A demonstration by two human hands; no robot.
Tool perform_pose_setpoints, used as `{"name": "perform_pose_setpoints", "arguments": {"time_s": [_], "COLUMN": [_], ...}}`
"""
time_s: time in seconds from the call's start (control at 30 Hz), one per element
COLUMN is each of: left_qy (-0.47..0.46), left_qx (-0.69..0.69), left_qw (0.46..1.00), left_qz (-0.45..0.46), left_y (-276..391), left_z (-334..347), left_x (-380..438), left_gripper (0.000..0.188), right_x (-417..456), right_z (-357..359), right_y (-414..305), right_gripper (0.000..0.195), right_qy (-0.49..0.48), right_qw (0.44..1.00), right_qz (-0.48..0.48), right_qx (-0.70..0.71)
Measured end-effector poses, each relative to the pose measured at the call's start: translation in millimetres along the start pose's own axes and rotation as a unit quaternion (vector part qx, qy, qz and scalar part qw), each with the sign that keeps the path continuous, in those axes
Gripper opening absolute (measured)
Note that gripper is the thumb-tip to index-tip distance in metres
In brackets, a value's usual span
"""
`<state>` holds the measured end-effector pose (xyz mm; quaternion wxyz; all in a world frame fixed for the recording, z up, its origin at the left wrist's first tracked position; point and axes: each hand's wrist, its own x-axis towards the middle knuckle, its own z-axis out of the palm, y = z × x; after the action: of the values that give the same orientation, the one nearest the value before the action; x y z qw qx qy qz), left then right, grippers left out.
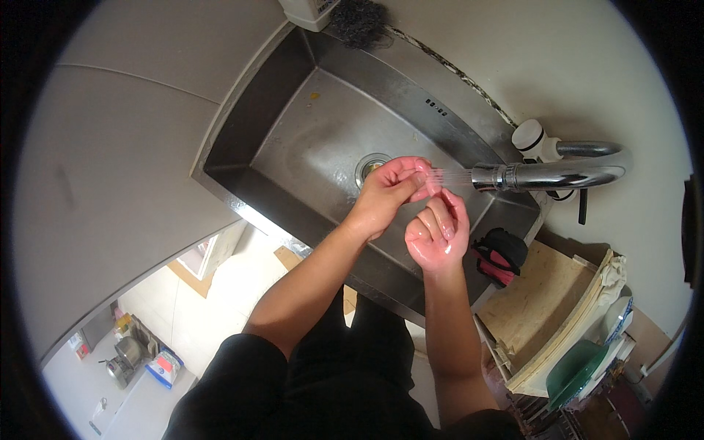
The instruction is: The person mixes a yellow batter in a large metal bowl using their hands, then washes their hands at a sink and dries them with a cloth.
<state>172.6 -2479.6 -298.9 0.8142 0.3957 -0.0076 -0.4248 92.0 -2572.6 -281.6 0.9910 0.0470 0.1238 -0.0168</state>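
Water runs from the chrome faucet onto the fingertips of both hands, over a stainless steel sink. My left hand is wet, its thumb and fingers closed on a fingertip of the other hand. Just to its right, my right hand has its palm up, wet and shiny, with several fingers curled in and the index finger stretched towards the left hand. No object shows in either hand. The drain lies partly hidden behind the left hand.
A black and red cloth item hangs over the sink's right edge, near a wooden board and a green bowl. A dark mesh scourer and a white container stand at the far rim.
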Motion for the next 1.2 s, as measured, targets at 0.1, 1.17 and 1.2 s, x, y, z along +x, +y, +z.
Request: {"name": "perform_pose_setpoints", "arguments": {"time_s": [0.1,1.17,1.2], "left_qy": [-0.009,-0.015,-0.014], "left_qx": [-0.001,0.006,0.005], "left_qw": [1.000,1.000,1.000], "left_qz": [0.004,0.009,0.009], "left_y": [1.4,1.2,1.2], "left_z": [0.2,-4.3,-4.0], "left_x": [0.5,2.0,2.0], "left_gripper": [0.022,0.020,0.020], "right_x": [0.5,3.2,3.3], "right_z": [0.5,-3.2,-1.8], "right_y": [0.1,1.5,1.7], "right_gripper": [0.032,0.030,0.031], "right_qy": [0.001,0.000,0.000], "right_qw": [1.000,1.000,1.000], "right_qz": [0.000,0.003,0.003], "right_qx": [0.004,-0.006,-0.005]}}
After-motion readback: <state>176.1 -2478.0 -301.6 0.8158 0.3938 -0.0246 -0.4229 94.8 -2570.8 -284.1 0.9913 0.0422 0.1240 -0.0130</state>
